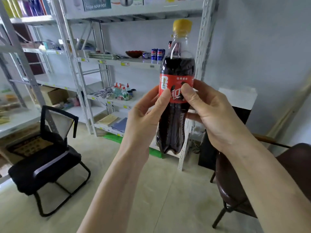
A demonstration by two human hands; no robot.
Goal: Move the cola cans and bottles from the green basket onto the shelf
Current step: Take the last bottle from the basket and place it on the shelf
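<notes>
Fingers on both sides are wrapped round a clear plastic cola bottle with a yellow cap [176,91], held upright in mid-air out in front of the white metal shelf unit [117,62]. Left hand [144,115] has its thumb pressed on the red label with the other fingers curled behind, and the right hand [212,111] does the same from the other side, thumb tip on the label right next to the left one. So both hands are gripping it around the middle.

Label-wise: red wrap with white Chinese Coca-Cola lettering, mostly hidden under the thumbs, plus a little trophy logo on its left edge with "FIFA" under it. Small Chinese print along the top is too blurry for me to read.

On the shelf behind, two blue Pepsi cans [157,54] stand side by side, just right of a dark red bowl [134,53]. Yellow price tags run along the shelf edges. Up top, a box reads "SOUP POT" [96,4]. Black mesh office chair [50,153] sits on the floor at left.
</notes>
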